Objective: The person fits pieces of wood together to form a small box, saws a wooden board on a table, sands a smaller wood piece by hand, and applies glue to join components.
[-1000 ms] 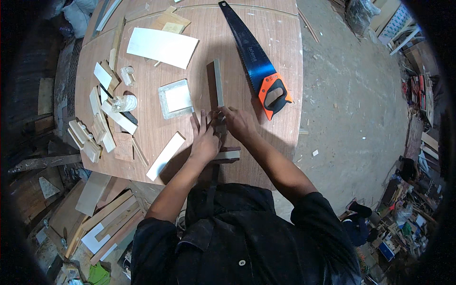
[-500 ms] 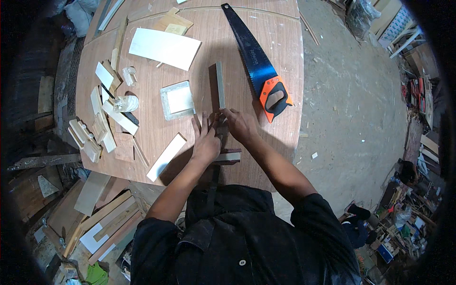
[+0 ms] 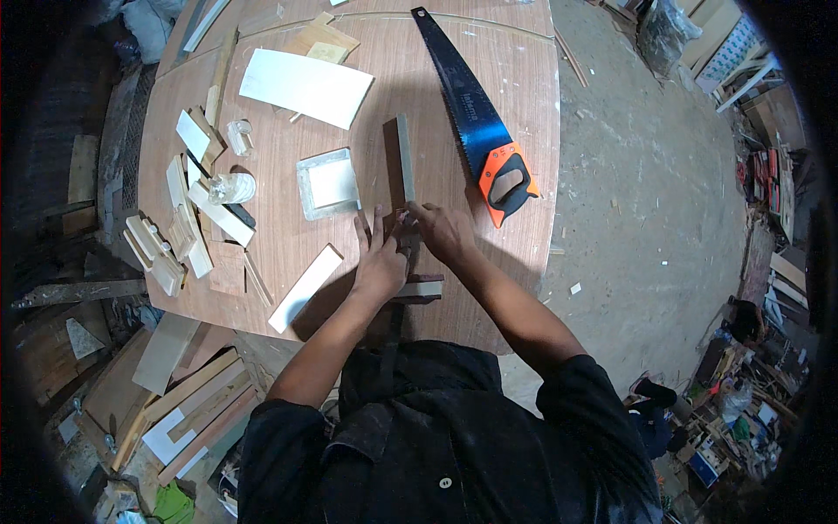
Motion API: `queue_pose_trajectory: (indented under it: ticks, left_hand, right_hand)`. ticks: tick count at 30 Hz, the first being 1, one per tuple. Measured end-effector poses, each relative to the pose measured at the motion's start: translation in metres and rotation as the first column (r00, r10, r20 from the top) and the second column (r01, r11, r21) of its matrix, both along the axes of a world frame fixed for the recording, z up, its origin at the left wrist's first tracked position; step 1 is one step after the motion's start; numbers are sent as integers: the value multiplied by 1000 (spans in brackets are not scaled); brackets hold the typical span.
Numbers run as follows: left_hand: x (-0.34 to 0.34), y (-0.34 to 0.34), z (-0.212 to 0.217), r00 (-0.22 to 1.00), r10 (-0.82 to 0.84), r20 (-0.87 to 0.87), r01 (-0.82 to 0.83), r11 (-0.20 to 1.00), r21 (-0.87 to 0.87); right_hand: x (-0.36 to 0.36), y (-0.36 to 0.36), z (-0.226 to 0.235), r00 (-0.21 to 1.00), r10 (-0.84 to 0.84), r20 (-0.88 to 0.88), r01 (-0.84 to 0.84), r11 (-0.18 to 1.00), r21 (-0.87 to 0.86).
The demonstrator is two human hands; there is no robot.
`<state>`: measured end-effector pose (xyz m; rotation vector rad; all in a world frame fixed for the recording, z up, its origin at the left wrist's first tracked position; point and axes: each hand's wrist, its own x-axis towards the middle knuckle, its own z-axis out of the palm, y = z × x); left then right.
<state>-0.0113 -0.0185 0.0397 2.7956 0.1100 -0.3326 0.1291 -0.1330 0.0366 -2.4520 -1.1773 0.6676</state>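
Note:
A narrow, grey-edged strip (image 3: 405, 155) stands on the wooden table in front of me, with a dark shadow along its left side. At its near end, my left hand (image 3: 381, 262) rests with outer fingers stretched and spread, its index finger beside the strip. My right hand (image 3: 443, 230) is closed, its fingertips pinched at the same end; what they grip is too small to make out. Just below the hands lies a short pale block (image 3: 423, 289) with dark sides. A handsaw (image 3: 476, 113) with an orange and black handle lies to the right.
Left of the hands are a square, pale-rimmed tray (image 3: 328, 184) and a white-faced board piece (image 3: 305, 289). A larger white panel (image 3: 305, 86) lies farther back. Wood offcuts (image 3: 188, 214) and a clear plastic container (image 3: 232, 189) crowd the left. The table edge (image 3: 556, 175) runs at right.
The whole view has shifted very slightly. Both hands stay at the strip's near end, with only a tiny movement of the right fingertips.

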Motion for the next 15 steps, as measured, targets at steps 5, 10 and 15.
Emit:
queue_pose_trajectory:
  ticks: [5,10,15]
  left_hand:
    - [6,0,9,991,-26,-128,30,999,27]
    - [7,1,15,989,-7,-148,5,1000,-17]
    - [2,0,8,997,-5,-75,4,1000,-9]
  right_hand:
    - [1,-3,-2,1000,11,-2,-11,999,49]
    - [1,1,7,999,-36,-32,36,999,-25]
    - [2,0,6,1000,-17,-19,16,999,-50]
